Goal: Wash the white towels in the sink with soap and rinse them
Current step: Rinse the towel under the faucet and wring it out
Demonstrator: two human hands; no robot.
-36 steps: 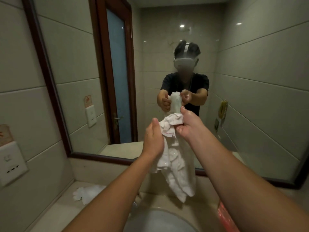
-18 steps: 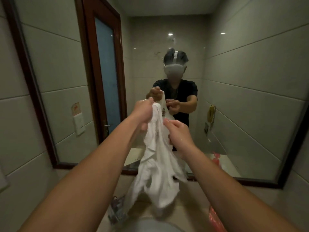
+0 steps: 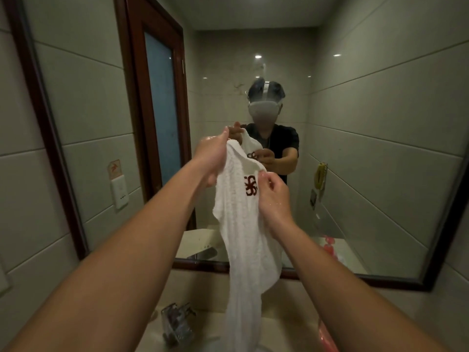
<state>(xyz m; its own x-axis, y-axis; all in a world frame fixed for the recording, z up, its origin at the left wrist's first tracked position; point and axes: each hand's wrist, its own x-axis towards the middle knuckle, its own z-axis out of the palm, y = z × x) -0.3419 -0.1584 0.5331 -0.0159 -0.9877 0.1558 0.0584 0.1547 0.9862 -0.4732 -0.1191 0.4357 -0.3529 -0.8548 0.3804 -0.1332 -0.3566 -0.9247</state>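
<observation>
At the near bottom edge, a crumpled clear wrapper (image 3: 177, 323) is seen on the worktop (image 3: 284, 326), above which the tail of the white towel (image 3: 243, 250) hangs. Higher up, the towel is held in the air before the mirror (image 3: 368, 153): its top edge is gripped by the left hand (image 3: 210, 158), and its side near the red emblem (image 3: 250, 189) is pinched by the right hand (image 3: 272, 196). Because the cloth looks wet and heavy, it could be pulled from the light pinch, and water may be dripped onto the worktop.
</observation>
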